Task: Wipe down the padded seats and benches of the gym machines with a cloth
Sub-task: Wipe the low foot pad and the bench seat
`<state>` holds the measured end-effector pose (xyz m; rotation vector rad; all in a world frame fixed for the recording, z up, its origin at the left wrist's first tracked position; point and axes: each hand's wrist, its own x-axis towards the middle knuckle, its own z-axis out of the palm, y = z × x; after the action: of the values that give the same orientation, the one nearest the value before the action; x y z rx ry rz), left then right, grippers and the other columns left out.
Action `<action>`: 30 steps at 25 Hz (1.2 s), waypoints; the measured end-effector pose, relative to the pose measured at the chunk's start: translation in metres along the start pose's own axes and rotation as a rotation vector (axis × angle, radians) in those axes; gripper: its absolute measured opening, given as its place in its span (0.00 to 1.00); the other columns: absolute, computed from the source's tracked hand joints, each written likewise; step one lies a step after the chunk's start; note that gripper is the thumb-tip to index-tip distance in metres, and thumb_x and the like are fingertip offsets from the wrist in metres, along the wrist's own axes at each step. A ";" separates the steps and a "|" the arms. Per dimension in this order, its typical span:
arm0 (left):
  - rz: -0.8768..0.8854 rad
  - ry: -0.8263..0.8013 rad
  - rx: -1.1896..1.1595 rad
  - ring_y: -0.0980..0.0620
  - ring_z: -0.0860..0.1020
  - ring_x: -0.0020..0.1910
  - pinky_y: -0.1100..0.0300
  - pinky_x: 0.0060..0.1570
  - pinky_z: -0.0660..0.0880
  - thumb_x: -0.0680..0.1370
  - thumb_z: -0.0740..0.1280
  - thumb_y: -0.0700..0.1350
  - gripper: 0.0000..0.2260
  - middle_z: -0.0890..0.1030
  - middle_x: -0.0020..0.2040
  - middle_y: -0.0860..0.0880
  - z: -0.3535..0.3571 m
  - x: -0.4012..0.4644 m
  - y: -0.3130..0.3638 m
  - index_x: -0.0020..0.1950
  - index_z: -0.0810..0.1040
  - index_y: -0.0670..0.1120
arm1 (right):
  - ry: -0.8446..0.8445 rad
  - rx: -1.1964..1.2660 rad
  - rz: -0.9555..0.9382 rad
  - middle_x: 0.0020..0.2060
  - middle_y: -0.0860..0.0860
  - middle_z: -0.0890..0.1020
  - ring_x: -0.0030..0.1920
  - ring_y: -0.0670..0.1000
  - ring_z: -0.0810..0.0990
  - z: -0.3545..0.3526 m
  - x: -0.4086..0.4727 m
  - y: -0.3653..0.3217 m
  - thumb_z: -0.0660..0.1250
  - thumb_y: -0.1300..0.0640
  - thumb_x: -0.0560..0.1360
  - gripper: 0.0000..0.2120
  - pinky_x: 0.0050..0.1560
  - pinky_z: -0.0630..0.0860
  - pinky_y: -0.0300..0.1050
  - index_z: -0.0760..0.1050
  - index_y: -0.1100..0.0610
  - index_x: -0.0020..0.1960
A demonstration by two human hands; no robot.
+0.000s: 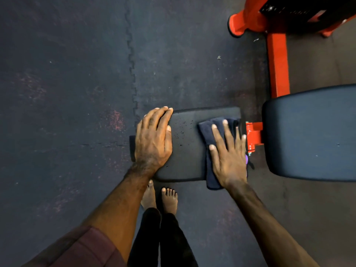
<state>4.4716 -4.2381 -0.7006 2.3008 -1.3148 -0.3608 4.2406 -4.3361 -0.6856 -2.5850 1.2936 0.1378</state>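
A small black padded seat (187, 151) lies below me, speckled with dark specks near its middle. My left hand (154, 139) rests flat on the seat's left end, fingers straight. My right hand (228, 151) presses a folded dark blue cloth (207, 130) flat against the seat's right end, fingers spread. The cloth hangs a little over the near edge. To the right, the larger black bench pad (312, 132) joins the seat through an orange bracket (254, 134).
An orange machine frame (277, 62) runs from the bench to a foot at the top right. Dark rubber floor tiles (67, 93) with a jigsaw seam surround the seat. My bare feet (160, 197) stand just under its near edge.
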 end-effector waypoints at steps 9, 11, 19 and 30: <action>-0.003 0.044 -0.035 0.47 0.67 0.79 0.45 0.73 0.68 0.84 0.62 0.43 0.23 0.71 0.79 0.48 0.000 0.000 0.000 0.80 0.71 0.45 | 0.026 -0.003 -0.046 0.85 0.51 0.57 0.85 0.60 0.50 -0.001 0.082 -0.037 0.50 0.42 0.88 0.26 0.82 0.48 0.67 0.57 0.45 0.85; 0.005 0.049 -0.024 0.47 0.67 0.79 0.45 0.74 0.67 0.84 0.63 0.42 0.23 0.71 0.79 0.48 0.000 0.001 0.001 0.80 0.71 0.45 | -0.041 -0.023 -0.260 0.85 0.51 0.53 0.85 0.61 0.48 -0.011 0.057 -0.006 0.51 0.43 0.87 0.27 0.81 0.49 0.69 0.56 0.46 0.85; -0.007 0.035 -0.003 0.46 0.64 0.81 0.48 0.76 0.65 0.85 0.60 0.45 0.22 0.70 0.80 0.48 0.002 -0.003 0.003 0.81 0.69 0.46 | 0.006 0.021 -0.101 0.83 0.50 0.61 0.84 0.60 0.54 -0.006 0.111 -0.039 0.50 0.42 0.87 0.25 0.80 0.49 0.70 0.60 0.44 0.83; -0.288 0.235 -0.174 0.47 0.61 0.83 0.53 0.82 0.59 0.89 0.57 0.43 0.23 0.61 0.84 0.43 0.011 -0.057 0.022 0.84 0.61 0.41 | 0.000 0.007 -0.159 0.84 0.49 0.60 0.84 0.60 0.54 -0.008 0.105 -0.033 0.48 0.39 0.87 0.27 0.79 0.49 0.72 0.56 0.43 0.84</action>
<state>4.4221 -4.2014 -0.6989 2.3032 -0.8087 -0.2743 4.3301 -4.4009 -0.6928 -2.6681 1.0811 0.1045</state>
